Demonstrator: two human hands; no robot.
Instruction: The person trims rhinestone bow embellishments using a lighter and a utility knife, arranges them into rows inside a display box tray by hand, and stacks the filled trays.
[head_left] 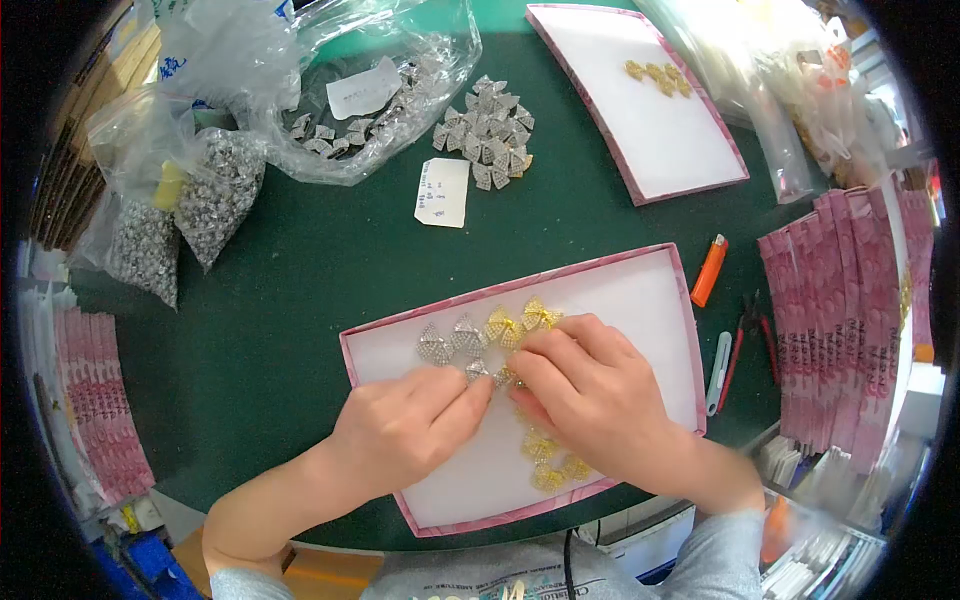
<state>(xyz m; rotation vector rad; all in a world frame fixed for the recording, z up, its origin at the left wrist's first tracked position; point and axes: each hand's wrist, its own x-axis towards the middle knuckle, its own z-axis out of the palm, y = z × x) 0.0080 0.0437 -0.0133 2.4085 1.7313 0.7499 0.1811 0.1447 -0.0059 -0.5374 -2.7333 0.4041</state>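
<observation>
A shallow pink-edged box lid [375, 345] with a white inside lies in front of me. Silver bow-shaped rhinestone pieces [467, 336] and gold bow-shaped pieces [503, 327] form a row in its upper part. More gold bows [547, 477] lie lower down. My left hand [405, 425] is closed, its fingertips at a small silver rhinestone piece [477, 371]. My right hand [590, 385] is curled in a pinch beside it, over a small gold piece [504, 377]. Fingers partly hide both pieces, and the right hand covers some bows.
A pile of silver pieces [487, 130] and a paper label [442, 193] lie beyond. Clear bags [218, 190] of pieces stand at left. A second lid [660, 130] holds gold bows. An orange lighter [709, 270], a cutter [718, 373] and red-handled pliers [735, 360] lie right.
</observation>
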